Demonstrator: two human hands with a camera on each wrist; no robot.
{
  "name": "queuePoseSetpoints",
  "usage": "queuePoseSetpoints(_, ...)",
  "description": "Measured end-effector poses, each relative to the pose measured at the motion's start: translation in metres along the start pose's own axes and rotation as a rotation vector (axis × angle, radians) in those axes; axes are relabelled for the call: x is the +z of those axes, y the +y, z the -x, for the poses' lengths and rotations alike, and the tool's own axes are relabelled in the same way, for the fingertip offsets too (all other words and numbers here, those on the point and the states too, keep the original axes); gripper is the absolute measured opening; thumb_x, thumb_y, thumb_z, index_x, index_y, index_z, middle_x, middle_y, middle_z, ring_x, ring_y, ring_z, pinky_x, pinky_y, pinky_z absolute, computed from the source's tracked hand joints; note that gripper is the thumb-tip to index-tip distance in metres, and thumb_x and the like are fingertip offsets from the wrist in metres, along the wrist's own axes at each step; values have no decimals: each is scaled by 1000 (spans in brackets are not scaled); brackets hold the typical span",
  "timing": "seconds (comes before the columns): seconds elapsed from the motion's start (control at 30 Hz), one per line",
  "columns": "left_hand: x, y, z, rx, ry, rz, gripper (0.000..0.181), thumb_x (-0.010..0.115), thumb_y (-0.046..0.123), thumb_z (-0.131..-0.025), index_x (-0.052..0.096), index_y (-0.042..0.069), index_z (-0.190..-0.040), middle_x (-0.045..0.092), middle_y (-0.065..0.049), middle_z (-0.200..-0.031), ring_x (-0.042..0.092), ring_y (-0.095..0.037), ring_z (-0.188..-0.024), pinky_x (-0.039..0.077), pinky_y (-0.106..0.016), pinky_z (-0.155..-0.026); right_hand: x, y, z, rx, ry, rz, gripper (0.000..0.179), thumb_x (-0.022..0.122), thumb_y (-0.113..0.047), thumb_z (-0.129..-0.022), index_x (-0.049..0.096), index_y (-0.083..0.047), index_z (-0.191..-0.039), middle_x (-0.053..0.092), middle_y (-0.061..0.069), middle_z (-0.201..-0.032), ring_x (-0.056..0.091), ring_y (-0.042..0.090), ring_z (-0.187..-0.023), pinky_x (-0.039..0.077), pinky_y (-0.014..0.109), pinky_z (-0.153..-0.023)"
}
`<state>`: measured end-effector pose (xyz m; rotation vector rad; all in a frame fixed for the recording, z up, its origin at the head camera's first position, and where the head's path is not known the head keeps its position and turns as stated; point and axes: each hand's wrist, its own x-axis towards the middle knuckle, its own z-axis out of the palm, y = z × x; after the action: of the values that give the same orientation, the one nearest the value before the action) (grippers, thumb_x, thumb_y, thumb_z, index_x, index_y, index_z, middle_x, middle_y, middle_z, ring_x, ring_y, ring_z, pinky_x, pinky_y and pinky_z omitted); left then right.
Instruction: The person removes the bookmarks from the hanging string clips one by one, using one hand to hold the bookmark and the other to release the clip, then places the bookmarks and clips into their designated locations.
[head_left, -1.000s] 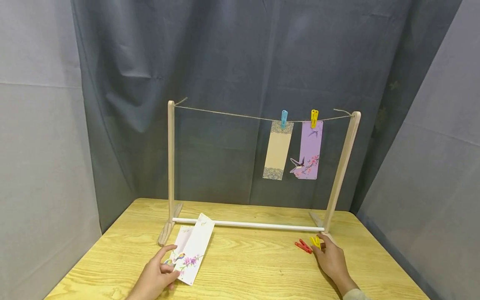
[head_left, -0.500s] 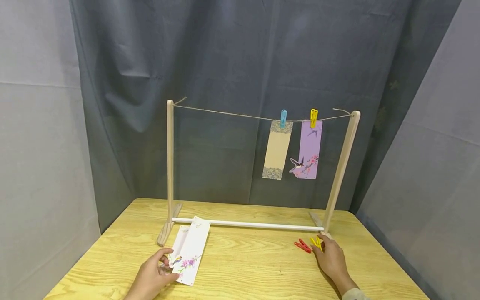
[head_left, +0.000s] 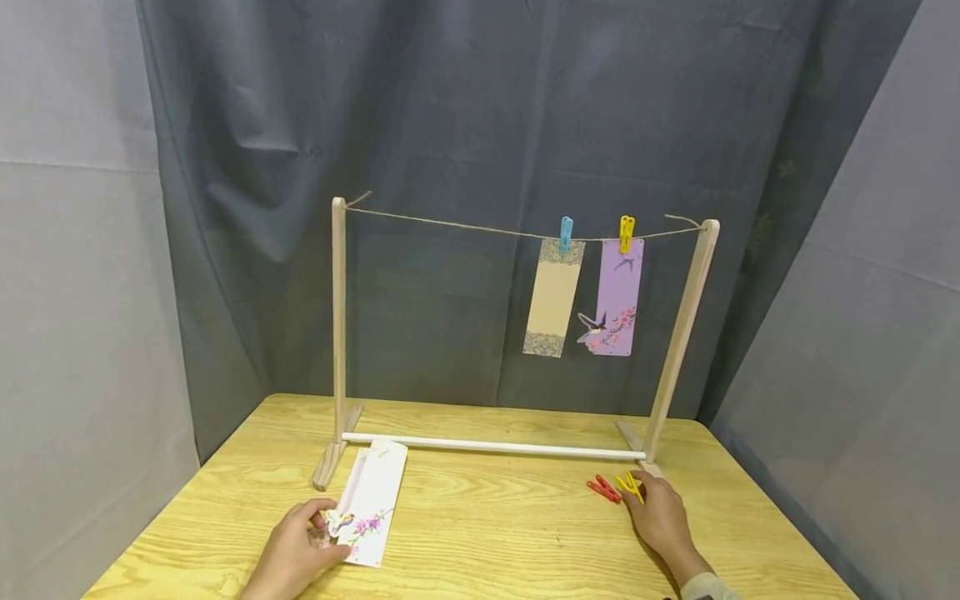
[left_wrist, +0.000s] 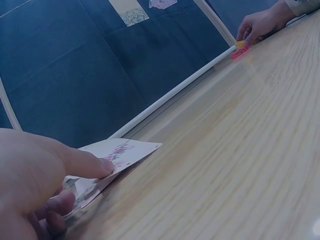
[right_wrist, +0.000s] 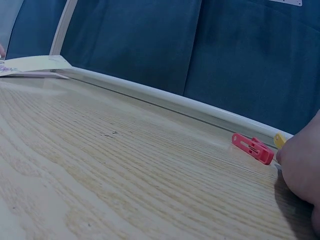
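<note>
Pinched a white bird-and-blossom bookmark [head_left: 377,500], overlapping a pinkish bookmark [head_left: 356,477], with the left hand [head_left: 291,548], toward the left edge of the tabletop [head_left: 487,533]. Likely called for light pressure, to avoid creasing. Pinched a yellow clothespin [head_left: 626,483] with the right hand [head_left: 662,518], toward the right edge, near a red clothespin [head_left: 603,489]; likely best squeezed evenly from both sides. Could not make out the pinkish bookmark's covered print or the right hand's hidden fingers.

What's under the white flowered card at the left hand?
A second, pinkish card lies beneath the white card, a strip showing along its left edge. The rest is covered, so I can't tell its full print.
</note>
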<state>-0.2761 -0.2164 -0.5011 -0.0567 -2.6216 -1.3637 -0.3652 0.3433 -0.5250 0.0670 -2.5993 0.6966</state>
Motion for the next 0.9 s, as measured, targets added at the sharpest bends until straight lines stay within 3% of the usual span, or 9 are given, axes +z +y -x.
queuePoseSetpoints(0.37, -3, -3, -3, -14, -24, -121, 72, 97, 24, -70, 65, -5, -128, 50, -4, -90, 47, -21, -81, 44, -37, -71, -2, -4, 0, -9, 3, 11, 41, 78, -13, -91, 66, 11, -122, 60, 10, -85, 59, 28, -77, 47, 47, -68)
queuePoseSetpoints(0.9, -3, -4, -5, -60, -62, -141, 76, 96, 28, -72, 63, -10, -129, 52, -5, -89, 47, -22, -81, 43, -40, -71, -1, -2, 1, -13, 11, 14, 38, 79, -11, -90, 68, 10, -119, 61, 10, -85, 61, 28, -77, 48, 49, -68)
